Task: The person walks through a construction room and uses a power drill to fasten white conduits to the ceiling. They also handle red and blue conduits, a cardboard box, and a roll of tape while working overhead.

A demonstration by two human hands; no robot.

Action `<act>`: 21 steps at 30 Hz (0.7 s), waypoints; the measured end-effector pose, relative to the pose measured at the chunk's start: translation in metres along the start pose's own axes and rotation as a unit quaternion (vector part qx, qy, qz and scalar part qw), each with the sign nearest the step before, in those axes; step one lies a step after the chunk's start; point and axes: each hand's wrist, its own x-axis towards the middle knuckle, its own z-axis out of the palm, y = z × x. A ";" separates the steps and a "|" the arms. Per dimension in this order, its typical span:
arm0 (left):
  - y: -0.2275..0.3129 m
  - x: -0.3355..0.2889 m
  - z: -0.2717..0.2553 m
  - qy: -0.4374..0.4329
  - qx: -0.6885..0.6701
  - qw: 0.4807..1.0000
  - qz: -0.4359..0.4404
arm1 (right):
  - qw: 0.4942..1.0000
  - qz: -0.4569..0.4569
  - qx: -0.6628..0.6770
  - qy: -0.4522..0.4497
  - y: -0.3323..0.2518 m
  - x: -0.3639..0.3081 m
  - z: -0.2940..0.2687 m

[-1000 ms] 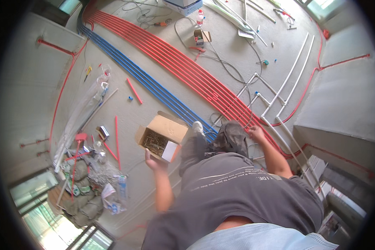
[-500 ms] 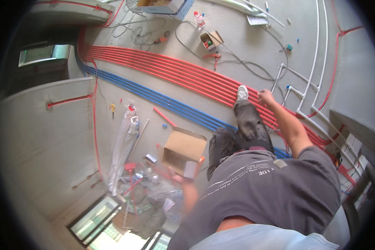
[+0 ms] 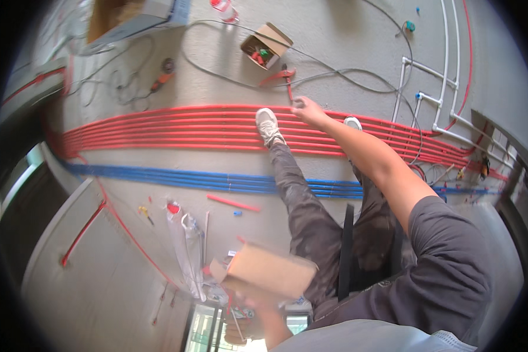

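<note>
My left hand (image 3: 265, 300), smeared by motion, grips the lower edge of an open cardboard box (image 3: 273, 271). The box is tilted and blurred, and its inside is mostly hidden. My right arm stretches forward over the red pipes (image 3: 199, 126). At its end my right hand (image 3: 310, 112) has loosely bent fingers, with nothing clearly visible in them. Just beyond its fingertips, a red two-handled hand tool (image 3: 284, 74), shaped like a pipe cutter, lies on the floor. A small open carton (image 3: 271, 44) of red and green pieces stands behind the tool.
Blue pipes (image 3: 217, 179) run alongside the red ones under my legs. A grey cable (image 3: 358, 73) loops past the carton. White pipes (image 3: 446, 76) stand right. An orange power tool (image 3: 162, 79), a bottle (image 3: 224, 10) and a large box (image 3: 141, 20) lie far left; wrapped pipes (image 3: 188, 246) lie nearer.
My view has turned and I have stepped forward with one foot. My right hand has reached toward the red tool. The cardboard box has moved with my left hand, away from the short red pipe.
</note>
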 end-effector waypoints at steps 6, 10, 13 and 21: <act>0.037 0.146 0.048 0.057 0.148 0.987 0.025 | 0.994 0.043 0.059 0.075 0.059 0.224 0.087; 0.068 0.193 0.074 0.067 0.200 0.975 0.062 | 0.983 0.090 0.042 0.153 0.056 0.308 0.139; 0.087 0.209 0.088 0.037 0.224 0.972 0.066 | 0.971 0.054 0.136 0.191 0.079 0.319 0.123; 0.103 0.201 0.148 -0.123 0.286 0.949 0.044 | 0.769 -0.004 0.596 0.231 0.085 0.126 0.043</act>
